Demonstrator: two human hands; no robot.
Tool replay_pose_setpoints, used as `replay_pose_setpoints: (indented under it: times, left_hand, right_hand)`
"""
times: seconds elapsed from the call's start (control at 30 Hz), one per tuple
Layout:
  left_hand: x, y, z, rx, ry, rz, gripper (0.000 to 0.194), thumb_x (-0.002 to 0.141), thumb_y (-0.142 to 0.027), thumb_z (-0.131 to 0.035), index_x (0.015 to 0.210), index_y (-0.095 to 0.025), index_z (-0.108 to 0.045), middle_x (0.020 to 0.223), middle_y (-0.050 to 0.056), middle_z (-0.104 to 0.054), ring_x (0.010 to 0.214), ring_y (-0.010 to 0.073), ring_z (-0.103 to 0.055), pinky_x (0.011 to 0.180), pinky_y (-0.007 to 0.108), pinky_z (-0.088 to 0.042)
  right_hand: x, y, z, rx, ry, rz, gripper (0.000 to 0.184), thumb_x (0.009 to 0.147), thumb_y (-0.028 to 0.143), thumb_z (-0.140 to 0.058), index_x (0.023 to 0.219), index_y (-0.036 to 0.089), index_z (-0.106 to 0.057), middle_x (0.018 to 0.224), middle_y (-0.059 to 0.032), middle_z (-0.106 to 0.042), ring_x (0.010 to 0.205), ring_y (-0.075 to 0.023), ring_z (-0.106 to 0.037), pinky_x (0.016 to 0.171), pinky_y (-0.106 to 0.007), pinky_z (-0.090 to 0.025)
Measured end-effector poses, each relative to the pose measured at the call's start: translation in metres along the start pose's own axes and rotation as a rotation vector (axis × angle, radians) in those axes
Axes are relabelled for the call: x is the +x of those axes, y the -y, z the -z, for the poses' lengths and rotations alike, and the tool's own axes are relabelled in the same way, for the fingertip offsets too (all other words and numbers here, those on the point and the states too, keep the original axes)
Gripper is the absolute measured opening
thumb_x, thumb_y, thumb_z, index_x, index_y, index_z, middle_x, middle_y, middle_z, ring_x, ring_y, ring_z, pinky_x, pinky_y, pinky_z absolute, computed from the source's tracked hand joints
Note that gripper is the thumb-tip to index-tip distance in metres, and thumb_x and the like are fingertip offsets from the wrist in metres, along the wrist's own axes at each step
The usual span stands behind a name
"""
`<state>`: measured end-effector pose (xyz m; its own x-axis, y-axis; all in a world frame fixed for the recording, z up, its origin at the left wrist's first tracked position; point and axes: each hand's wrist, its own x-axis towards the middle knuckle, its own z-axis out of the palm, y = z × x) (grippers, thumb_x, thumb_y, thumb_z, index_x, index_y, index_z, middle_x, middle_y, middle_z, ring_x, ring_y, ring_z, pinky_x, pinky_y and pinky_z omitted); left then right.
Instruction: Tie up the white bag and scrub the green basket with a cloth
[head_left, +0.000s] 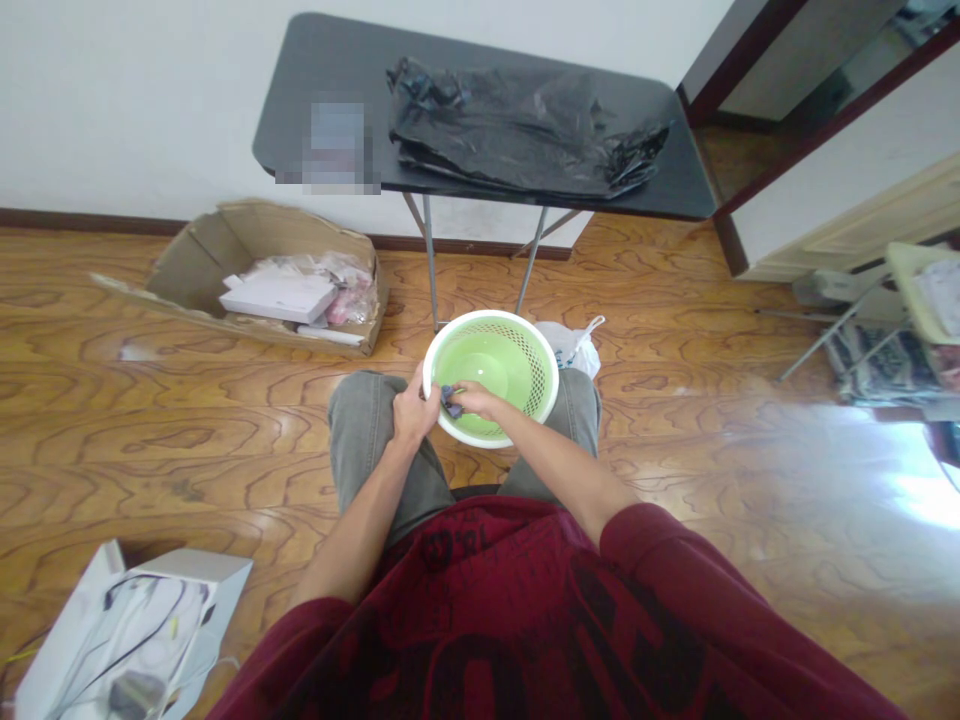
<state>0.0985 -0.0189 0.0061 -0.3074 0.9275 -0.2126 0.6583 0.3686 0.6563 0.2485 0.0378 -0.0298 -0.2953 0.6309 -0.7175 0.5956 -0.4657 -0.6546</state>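
Observation:
Between my knees is a round green plastic basket (491, 375) with a white rim and latticed walls. My left hand (415, 408) is closed around the rim on the basket's left side. Inside, close to that same side, my right hand (474, 399) holds a crumpled grey-blue cloth (451, 402) against the wall. Part of the cloth is hidden by the fingers. The basket's floor shows pale green, with a small bright spot in its middle.
Ahead stands a black folding table (330, 60) bearing a crumpled black plastic bag (517, 125). A torn cardboard box (202, 250) lies to its left. Behind the basket sits a white plastic bag (583, 352). At lower left is an open white box (214, 568) of cables.

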Motion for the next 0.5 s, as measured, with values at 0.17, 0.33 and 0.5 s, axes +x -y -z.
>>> replay_pose_setpoints:
  times: [0.17,0.33,0.5]
  left_hand:
    - [0.000,0.000,0.000,-0.044,-0.013,0.022,0.061,0.102,-0.031,-0.065,0.162,-0.020,-0.067,0.113,0.011,-0.090,0.109,0.0294,-0.084,0.100,0.032,-0.060]
    - [-0.001,-0.002,-0.001,-0.084,-0.007,0.046,0.062,0.103,-0.028,-0.065,0.164,-0.020,-0.065,0.124,0.012,-0.089,0.115,0.0309,-0.083,0.105,0.035,-0.060]
    - [-0.003,-0.005,-0.002,-0.101,-0.031,0.066,0.061,0.103,-0.027,-0.066,0.164,-0.021,-0.065,0.133,0.012,-0.086,0.122,0.0320,-0.082,0.108,0.036,-0.060]
  right_hand:
    - [0.005,-0.017,0.016,-0.650,0.104,-0.019,0.021,0.087,0.007,-0.077,0.105,0.010,-0.087,0.115,-0.0133,-0.088,0.102,-0.0216,-0.081,0.081,-0.020,-0.056]
    - [0.005,-0.033,0.034,-0.900,0.084,-0.176,0.022,0.084,0.011,-0.084,0.105,0.005,-0.087,0.126,-0.0247,-0.084,0.118,-0.0304,-0.081,0.087,-0.024,-0.060]
    - [0.005,-0.027,0.026,-0.623,0.118,-0.201,0.004,0.087,0.009,-0.081,0.090,0.007,-0.084,0.097,-0.0163,-0.087,0.096,-0.0241,-0.082,0.083,-0.024,-0.059]
